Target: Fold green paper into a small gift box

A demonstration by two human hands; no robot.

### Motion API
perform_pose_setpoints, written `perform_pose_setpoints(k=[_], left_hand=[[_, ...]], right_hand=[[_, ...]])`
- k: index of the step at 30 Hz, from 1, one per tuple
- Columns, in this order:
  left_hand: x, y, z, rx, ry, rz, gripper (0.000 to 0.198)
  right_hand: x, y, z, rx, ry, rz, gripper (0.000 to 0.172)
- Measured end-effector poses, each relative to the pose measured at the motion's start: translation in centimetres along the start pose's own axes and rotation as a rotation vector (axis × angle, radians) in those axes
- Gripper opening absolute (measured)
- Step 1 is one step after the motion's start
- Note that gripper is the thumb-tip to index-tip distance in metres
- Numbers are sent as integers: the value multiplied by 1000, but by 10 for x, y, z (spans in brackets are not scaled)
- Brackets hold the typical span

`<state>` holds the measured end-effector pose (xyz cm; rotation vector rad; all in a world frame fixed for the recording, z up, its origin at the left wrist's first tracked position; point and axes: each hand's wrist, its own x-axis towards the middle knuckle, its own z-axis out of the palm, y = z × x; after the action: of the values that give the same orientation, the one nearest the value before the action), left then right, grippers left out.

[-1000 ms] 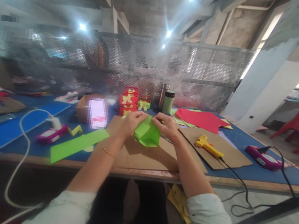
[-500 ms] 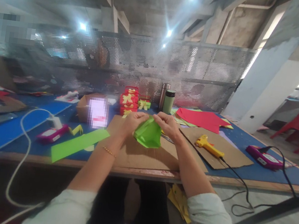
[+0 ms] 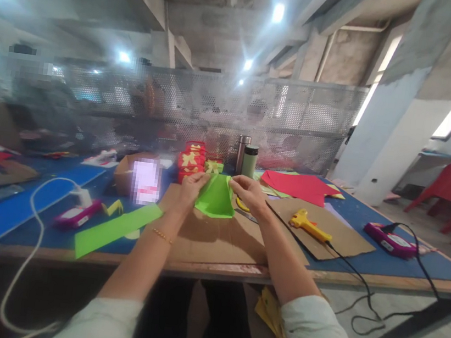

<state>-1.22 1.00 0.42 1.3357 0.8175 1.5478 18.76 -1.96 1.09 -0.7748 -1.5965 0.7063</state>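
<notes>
A bright green folded paper or felt piece [image 3: 216, 198], shaped like a small pouch, is held up over the brown cardboard sheet [image 3: 220, 240]. My left hand [image 3: 193, 188] pinches its upper left corner. At the upper right corner, my right hand [image 3: 250, 190] grips it between thumb and fingers. Partly hidden beside my right hand lie scissors [image 3: 242, 205] with a yellow handle. A flat green strip [image 3: 118, 229] rests to the left of my left forearm. Behind my left hand stand stacked red boxes [image 3: 191, 159] with yellow bows.
A yellow glue gun [image 3: 310, 225] lies on cardboard at right, its black cord running off the table edge. Purple power strips [image 3: 389, 240] sit at both sides. Two flasks [image 3: 250, 161], red sheets [image 3: 300, 186] and a lit phone [image 3: 145, 182] stand or lie farther back.
The green piece has spread from a crumpled, rounded shape to a flatter one with a straight top edge. My hands have moved slightly apart. The camera view has tilted up a little.
</notes>
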Motion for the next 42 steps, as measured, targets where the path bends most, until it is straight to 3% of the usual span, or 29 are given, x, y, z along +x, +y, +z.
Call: perform_pose_setpoints(k=[6, 13, 18, 25, 31, 34, 38, 40, 42], left_hand=[[-9, 9, 7, -2, -116, 7, 45], [-16, 23, 8, 179, -78, -1, 43], [-18, 24, 7, 239, -80, 31, 42], [-20, 32, 6, 460, -16, 149, 19], [-25, 40, 6, 524, -68, 117, 17], [-22, 35, 6, 561, -6, 145, 15], [-17, 25, 8, 653, 157, 373, 14], [-19, 21, 12, 679, 106, 424, 19], [-25, 19, 18, 642, -22, 411, 20]], right_hand=[[2, 7, 2, -147, 51, -17, 42], [-2, 2, 3, -270, 83, -74, 29], [-1, 3, 2, -274, 78, -81, 28], [-4, 3, 4, -270, 46, -86, 30], [-2, 8, 5, -227, 56, -61, 30], [-1, 10, 5, -254, 85, -66, 30], [-1, 9, 2, -310, 191, -94, 29], [-1, 8, 1, -329, 231, -104, 30], [-1, 8, 1, -345, 255, -107, 32]])
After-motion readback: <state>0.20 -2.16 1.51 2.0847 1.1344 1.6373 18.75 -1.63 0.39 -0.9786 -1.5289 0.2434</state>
